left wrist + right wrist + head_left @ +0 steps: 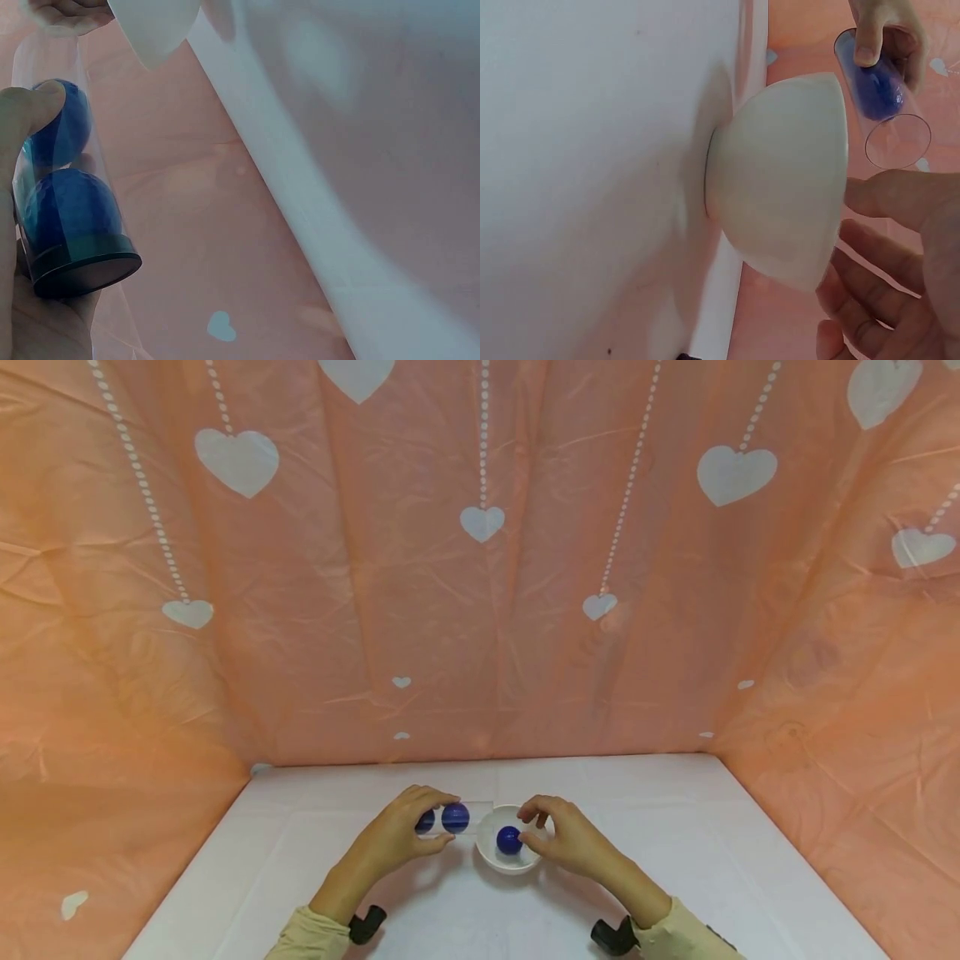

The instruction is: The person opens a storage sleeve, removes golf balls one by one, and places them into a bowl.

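My left hand [396, 833] grips a clear plastic tube [478, 815] lying on its side in the air, its open end toward the bowl. Inside are two blue balls; the outer ball [455, 818] shows plainly, and the inner ball [73, 210] sits against a black end cap [88, 271]. A white bowl [501, 865] stands on the table just right of the tube, with another blue ball [508, 840] in it. Over the bowl's right side reaches my right hand [572, 843], fingers spread and loosely bent, thumb tip right at that ball's edge.
The white table [675, 827] meets a peach curtain [420, 610] with white hearts at the back and sides. A black wrist mount [367, 925] sits on the left wrist, and a similar black mount [613, 937] on the right.
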Tool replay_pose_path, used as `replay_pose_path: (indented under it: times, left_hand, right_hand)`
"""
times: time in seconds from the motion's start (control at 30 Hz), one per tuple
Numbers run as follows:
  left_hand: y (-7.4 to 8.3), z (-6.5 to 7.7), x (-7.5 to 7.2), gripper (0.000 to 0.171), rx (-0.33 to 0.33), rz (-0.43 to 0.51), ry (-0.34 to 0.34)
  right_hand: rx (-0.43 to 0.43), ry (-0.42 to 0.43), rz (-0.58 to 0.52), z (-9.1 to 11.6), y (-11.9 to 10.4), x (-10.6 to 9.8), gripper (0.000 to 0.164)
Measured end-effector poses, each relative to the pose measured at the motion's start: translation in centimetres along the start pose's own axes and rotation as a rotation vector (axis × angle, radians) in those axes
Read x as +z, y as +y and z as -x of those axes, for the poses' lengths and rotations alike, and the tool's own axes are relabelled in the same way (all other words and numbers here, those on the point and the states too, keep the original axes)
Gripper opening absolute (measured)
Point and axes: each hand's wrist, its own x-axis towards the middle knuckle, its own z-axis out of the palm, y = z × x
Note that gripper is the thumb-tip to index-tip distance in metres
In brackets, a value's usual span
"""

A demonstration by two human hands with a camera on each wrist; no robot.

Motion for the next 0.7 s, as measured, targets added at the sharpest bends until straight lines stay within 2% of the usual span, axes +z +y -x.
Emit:
replay_pose_path:
  times: [0.27, 0.43, 0.7]
  left_hand:
    - [0.0, -0.1, -0.1, 0.052, 0.019, 0.012, -0.006]
    - [0.1, -0.1, -0.2, 0.053, 0.012, 0.010, -0.010]
    - [0.0, -0.2, -0.1, 0.053, 0.030, -0.004, -0.004]
  right_hand:
    - [-0.011, 0.041, -0.032, -0.1, -0.1, 0.1, 0.020]
    - [-0.045, 0.066, -0.138, -0.3, -0.4, 0.2, 0.027]
    - [-0.017, 0.092, -0.282, -0.5, -0.9, 0.6, 0.038]
